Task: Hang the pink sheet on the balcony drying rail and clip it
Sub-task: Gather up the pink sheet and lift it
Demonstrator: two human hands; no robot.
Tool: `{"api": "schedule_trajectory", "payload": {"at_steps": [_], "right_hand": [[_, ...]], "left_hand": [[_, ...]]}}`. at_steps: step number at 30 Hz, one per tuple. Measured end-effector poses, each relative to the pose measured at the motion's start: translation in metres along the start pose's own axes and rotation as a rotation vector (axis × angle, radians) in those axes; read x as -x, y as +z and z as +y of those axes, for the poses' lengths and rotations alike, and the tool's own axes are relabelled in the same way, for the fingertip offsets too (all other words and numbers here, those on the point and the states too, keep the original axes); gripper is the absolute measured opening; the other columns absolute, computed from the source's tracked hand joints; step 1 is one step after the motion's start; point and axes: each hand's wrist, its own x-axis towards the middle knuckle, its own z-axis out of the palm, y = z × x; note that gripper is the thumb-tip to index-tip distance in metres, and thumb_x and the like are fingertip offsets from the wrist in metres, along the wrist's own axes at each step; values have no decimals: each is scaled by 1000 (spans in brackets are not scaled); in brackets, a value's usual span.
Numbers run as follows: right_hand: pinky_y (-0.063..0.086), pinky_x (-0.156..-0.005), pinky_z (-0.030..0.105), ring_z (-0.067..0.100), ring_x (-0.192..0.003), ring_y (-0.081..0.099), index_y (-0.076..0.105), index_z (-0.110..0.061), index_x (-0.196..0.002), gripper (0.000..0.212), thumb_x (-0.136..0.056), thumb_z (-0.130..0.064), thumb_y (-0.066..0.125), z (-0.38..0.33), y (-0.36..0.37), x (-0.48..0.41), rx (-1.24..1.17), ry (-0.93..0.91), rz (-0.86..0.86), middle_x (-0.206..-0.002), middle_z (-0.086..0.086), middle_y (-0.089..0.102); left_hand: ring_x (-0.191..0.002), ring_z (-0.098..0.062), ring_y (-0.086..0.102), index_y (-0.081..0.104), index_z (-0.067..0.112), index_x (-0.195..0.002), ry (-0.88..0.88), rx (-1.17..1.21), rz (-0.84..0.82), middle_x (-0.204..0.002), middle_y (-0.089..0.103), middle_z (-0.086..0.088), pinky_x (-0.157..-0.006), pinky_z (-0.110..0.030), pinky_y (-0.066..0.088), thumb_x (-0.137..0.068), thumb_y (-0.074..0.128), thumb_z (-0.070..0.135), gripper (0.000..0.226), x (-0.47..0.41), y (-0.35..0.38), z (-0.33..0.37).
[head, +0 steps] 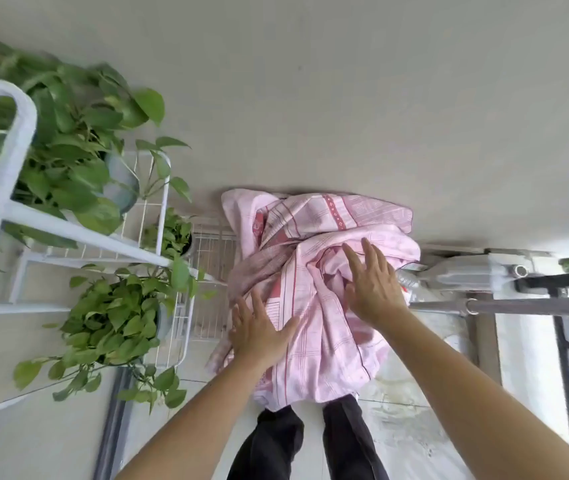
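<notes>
Pink sheet [324, 271] bunched over rail [518, 305], potted plants [116, 317] left

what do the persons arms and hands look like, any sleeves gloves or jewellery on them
The left forearm and right forearm are bare to the frame edge, with no sleeves in view. The left hand and right hand wear no gloves, and no ring, watch or bracelet shows. Below them the legs are in black trousers.
</notes>
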Motion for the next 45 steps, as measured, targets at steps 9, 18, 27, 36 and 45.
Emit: {"api": "schedule_trajectory", "payload": {"at_steps": [9, 18, 27, 36, 45], "right_hand": [[-2, -123, 53, 36, -151, -15, -20, -26, -156, 99, -90, -17, 54, 0, 79, -110, 323, -325, 105, -162, 17, -22], [47, -89, 39, 31, -95, 67, 43, -22, -142, 71, -78, -21, 71, 3, 65, -121, 200, -109, -15, -99, 9, 69], [50, -61, 35, 33, -70, 67, 49, -27, -144, 75, -72, -16, 66, 30, 16, -36, -130, 58, 172, -78, 11, 69], [18, -119, 55, 41, -142, 19, 9, -24, -157, 109, -66, -28, 69, 4, 14, -32, -115, 29, -376, -152, 19, 19], [-3, -120, 60, 43, -150, -12, -17, -25, -156, 139, -63, -41, 85, -15, 32, -61, 112, -260, 10, -162, 22, -13]], "left_hand": [[-150, -35, -3, -14, 12, -153, -159, 55, 43, -163, -9, -13, -117, -57, 4, -56, 54, 92, 143, -66, 90, -6], [-105, -32, 60, 55, 8, -114, -10, 38, 319, -112, 64, -12, -81, -47, 54, -75, 74, 20, 45, -77, 74, -27], [-78, -21, 64, 38, 27, -100, 86, 348, 432, -90, 64, 6, -61, -32, 50, -68, 86, 24, 57, -15, 7, -12], [-68, -26, 58, 58, 14, -78, 332, -87, 447, -73, 63, -2, -59, -38, 49, -60, 81, 4, 30, 8, -38, -40], [-102, -30, 52, 60, 6, -84, 456, -191, 688, -111, 58, -10, -94, -47, 39, -45, 73, -4, 43, 24, 1, -65]]}}
